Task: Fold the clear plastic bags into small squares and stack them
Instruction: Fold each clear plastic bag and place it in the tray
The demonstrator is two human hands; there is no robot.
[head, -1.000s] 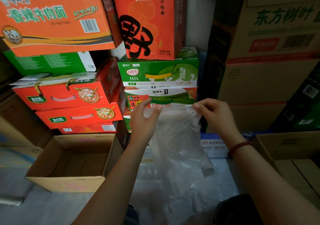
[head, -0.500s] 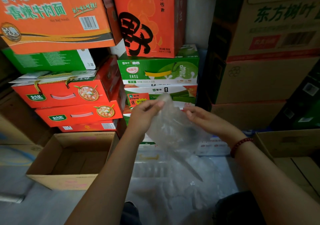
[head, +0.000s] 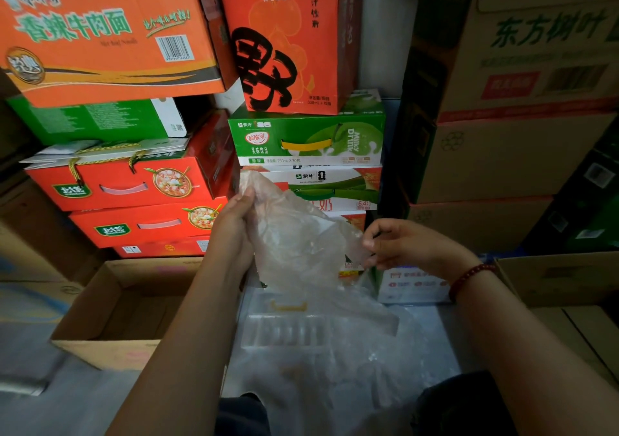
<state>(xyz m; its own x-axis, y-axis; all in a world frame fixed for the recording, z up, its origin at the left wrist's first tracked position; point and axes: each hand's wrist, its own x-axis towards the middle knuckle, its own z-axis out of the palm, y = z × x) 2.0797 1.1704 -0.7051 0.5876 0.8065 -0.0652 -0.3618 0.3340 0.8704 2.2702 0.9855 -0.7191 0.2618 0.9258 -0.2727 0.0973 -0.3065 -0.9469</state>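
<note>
A clear plastic bag (head: pixel 294 238) hangs crumpled in the air between my two hands, in front of stacked drink cartons. My left hand (head: pixel 234 224) grips its upper left corner, thumb against the film. My right hand (head: pixel 398 244) pinches the bag's right edge lower down, fingers curled; a red bead bracelet sits on that wrist. Below the hands lies a loose heap of more clear plastic bags (head: pixel 335 352) across my lap and the surface in front.
An open empty cardboard box (head: pixel 110 315) stands at the lower left. Another open brown box (head: pixel 566 288) is at the right. Red, orange and green cartons (head: pixel 308 140) are stacked closely behind, with large brown cartons (head: pixel 509 154) at the right.
The bag hung stretched wide from both hands; now it is gathered and folded over. My right hand dropped lower and to the right, my left hand stays high on the corner.
</note>
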